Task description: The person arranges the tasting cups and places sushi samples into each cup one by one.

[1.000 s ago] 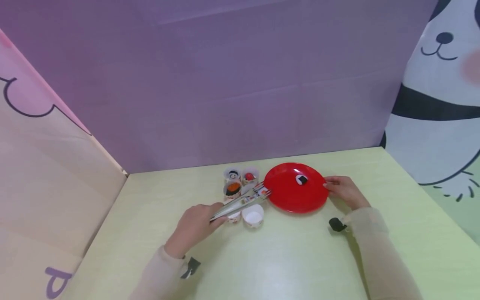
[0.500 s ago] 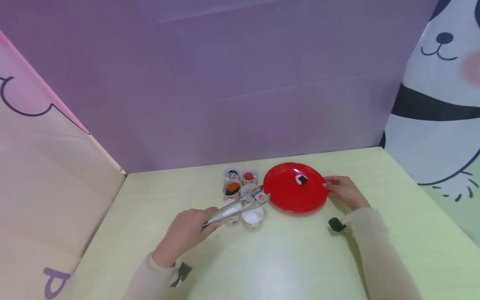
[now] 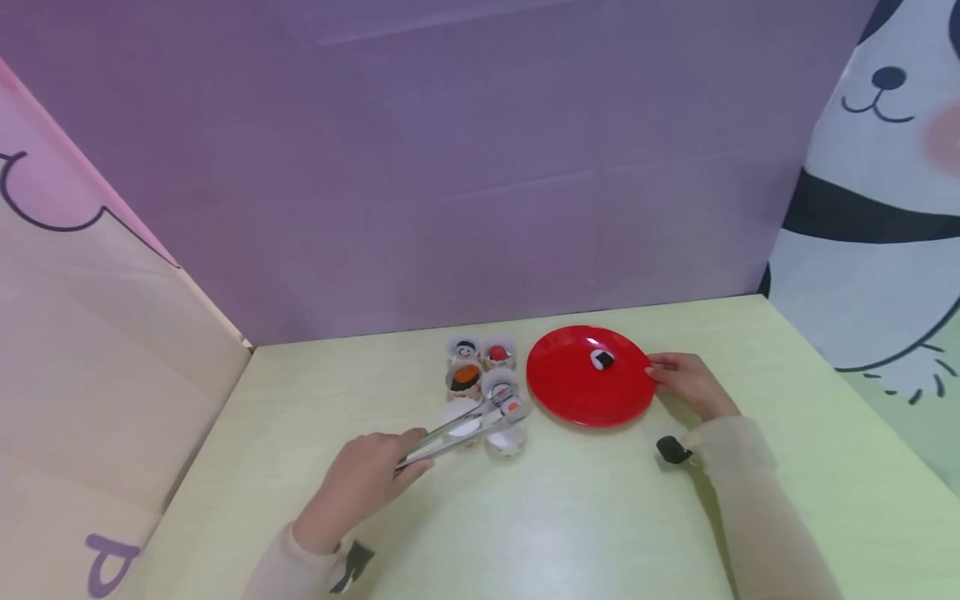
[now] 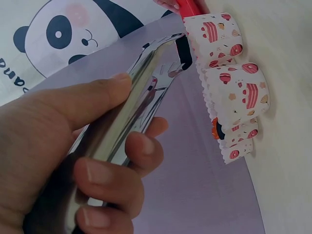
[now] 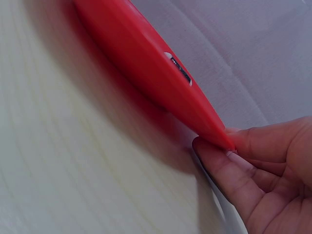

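Note:
My left hand grips a pair of metal tongs, fingers curled around the handles in the left wrist view. Between the tongs' tips is a small toy sushi roll, white with an orange centre; its black side shows in the left wrist view. The tips hang over the near right of a cluster of paper cups. My right hand pinches the right rim of a red plate between thumb and fingers. A small black-and-white rice ball lies on that plate.
The far cups hold a roll with a face, a red piece and an orange-topped sushi. A white cup stands nearer. Purple cloth rises behind the pale table.
My left hand has drawn back toward the lower left, carrying the tongs and sushi roll from the plate's left edge to over the cups. My right hand and the plate have stayed put.

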A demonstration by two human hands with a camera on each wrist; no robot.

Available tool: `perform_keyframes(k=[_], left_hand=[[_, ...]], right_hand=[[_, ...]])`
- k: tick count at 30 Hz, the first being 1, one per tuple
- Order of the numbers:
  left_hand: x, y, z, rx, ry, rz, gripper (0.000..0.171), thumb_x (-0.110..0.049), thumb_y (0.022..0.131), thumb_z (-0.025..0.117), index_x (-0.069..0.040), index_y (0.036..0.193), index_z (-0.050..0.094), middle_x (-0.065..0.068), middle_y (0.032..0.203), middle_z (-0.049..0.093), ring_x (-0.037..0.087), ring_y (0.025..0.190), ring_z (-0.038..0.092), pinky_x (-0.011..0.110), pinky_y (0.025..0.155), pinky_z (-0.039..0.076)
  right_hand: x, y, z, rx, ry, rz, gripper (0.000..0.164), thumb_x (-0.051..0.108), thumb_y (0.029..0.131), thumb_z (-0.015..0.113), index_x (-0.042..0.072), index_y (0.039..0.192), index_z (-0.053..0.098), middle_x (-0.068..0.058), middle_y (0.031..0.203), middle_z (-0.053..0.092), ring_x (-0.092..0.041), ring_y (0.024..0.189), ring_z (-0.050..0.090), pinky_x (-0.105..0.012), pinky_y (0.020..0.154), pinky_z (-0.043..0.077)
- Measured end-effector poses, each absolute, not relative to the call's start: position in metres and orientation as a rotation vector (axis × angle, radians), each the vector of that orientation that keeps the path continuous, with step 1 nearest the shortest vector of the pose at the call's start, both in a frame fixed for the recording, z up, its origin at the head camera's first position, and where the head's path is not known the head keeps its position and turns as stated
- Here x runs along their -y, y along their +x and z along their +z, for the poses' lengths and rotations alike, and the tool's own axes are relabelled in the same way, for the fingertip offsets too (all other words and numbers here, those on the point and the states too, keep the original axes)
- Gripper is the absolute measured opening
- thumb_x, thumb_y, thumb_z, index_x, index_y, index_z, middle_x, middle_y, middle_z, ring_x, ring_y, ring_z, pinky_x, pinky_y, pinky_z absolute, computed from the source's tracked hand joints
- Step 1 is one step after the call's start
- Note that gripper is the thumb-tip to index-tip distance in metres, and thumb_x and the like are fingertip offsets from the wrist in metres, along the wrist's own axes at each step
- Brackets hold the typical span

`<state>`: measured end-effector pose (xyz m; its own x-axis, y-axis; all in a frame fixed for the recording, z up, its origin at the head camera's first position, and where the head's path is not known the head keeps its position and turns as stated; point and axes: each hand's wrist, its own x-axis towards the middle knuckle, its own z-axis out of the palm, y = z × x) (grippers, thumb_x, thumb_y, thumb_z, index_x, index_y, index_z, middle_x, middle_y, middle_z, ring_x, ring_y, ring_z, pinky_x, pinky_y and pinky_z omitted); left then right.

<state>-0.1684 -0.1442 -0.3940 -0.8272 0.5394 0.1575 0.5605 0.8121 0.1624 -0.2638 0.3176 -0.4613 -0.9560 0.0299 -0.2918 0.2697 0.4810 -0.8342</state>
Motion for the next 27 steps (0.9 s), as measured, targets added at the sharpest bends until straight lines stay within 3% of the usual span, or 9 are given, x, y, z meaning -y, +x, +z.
perform_keyframes(k=[12, 20, 27], left_hand=[[0.1485, -0.1608, -0.3940, 2.891, -0.875, -0.338, 0.031, -0.033, 0.086, 0.067, -0.012, 0.108, 0.065, -0.012, 0.058, 0.045, 0.003, 0.050, 0.035, 0.020, 0.046, 0.032], [0.1511, -0.1591, -0.3968, 2.895, -0.881, -0.336, 0.029, -0.033, 0.085, 0.067, -0.013, 0.107, 0.065, -0.012, 0.060, 0.048, 0.003, 0.051, 0.036, 0.021, 0.047, 0.033], [0.1493, -0.1600, -0.4002, 2.911, -0.890, -0.321, 0.030, -0.033, 0.086, 0.067, -0.013, 0.108, 0.065, -0.010, 0.064, 0.053, 0.004, 0.053, 0.039, 0.021, 0.048, 0.034]], right_hand=[[-0.3173, -0.2613, -0.4601, -2.509, 0.194, -1.473, 0.054, 0.025, 0.098, 0.050, -0.007, 0.139, 0.036, -0.027, 0.135, 0.044, -0.034, 0.112, 0.054, -0.036, 0.089, 0.050], [-0.3193, -0.2627, -0.4642, -2.514, 0.125, -1.581, 0.046, 0.015, 0.098, 0.049, -0.014, 0.133, 0.040, -0.030, 0.128, 0.049, -0.008, 0.086, 0.062, -0.023, 0.079, 0.052], [-0.3188, -0.2624, -0.4642, -2.513, 0.118, -1.590, 0.046, 0.015, 0.098, 0.049, -0.015, 0.132, 0.040, -0.030, 0.127, 0.050, -0.006, 0.085, 0.062, -0.023, 0.078, 0.052]])
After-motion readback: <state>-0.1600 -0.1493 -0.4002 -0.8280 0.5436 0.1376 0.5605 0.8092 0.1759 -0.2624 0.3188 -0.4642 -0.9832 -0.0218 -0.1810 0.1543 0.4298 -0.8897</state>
